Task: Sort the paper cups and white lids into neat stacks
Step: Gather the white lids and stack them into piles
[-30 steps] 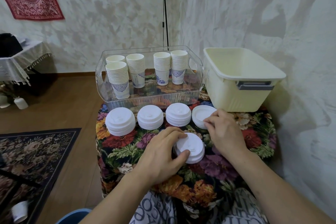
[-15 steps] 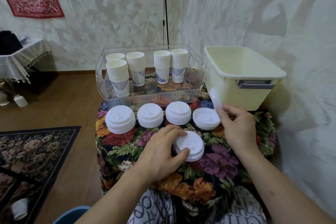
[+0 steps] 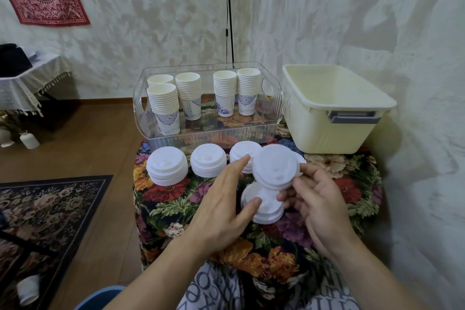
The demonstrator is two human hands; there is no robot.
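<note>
Nearly there, I reckon: right hand [image 3: 319, 199] pinches a loose lid [image 3: 275, 167] above the near lid stack [image 3: 264, 206], left hand [image 3: 224, 199] spread beside it, thumb touching it. Three lid stacks [image 3: 167, 166] at twelve o'clock. Clear tray [image 3: 274, 108] holds five cup stacks [image 3: 164, 106]; cream tub [image 3: 334, 118] at two looks empty.
</note>
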